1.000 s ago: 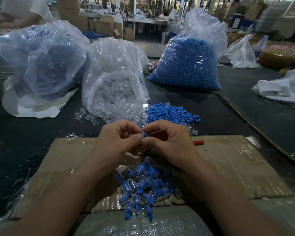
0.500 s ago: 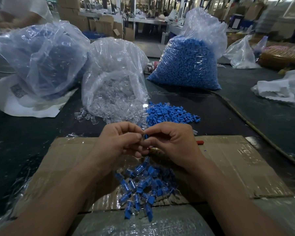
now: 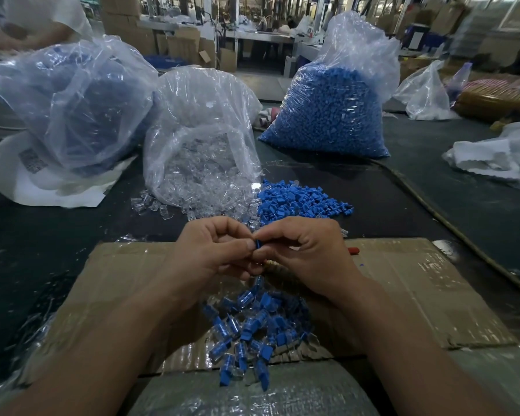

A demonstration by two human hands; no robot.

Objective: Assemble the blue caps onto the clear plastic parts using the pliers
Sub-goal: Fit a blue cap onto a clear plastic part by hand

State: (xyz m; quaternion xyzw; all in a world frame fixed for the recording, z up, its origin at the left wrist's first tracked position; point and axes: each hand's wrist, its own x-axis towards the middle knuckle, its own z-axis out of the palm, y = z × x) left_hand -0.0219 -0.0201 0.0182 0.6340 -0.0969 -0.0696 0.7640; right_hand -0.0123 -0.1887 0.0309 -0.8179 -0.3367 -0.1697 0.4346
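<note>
Both my hands stay where they were a moment ago, fingertips together over the cardboard [image 3: 418, 280]. My left hand [image 3: 210, 253] and right hand [image 3: 309, 250] pinch one small blue cap [image 3: 257, 244] between them. It has hardly moved. I cannot tell if a clear part sits under it.

Closest to me lies a wrapped bundle [image 3: 252, 394]. Just past it, under my wrists, is a heap of finished pieces [image 3: 249, 328], clear with blue tops. The cardboard has bare room on both sides of my arms.

A red handle [image 3: 354, 250] peeks out just beside my right hand; the rest is hidden.

Past the cardboard's far edge, loose blue caps [image 3: 294, 199] lie in a pile on the dark table [image 3: 403, 199]. Touching them on the left, clear parts [image 3: 150, 204] spill from an open bag [image 3: 201, 145].

Further back stands a full bag of blue caps [image 3: 327, 115]. On the left a puffy bag [image 3: 72, 100] sits on a white sheet [image 3: 51, 190]. A thin cord [image 3: 433, 211] runs along the right, and a crumpled white bag [image 3: 493, 154] lies beyond it.
</note>
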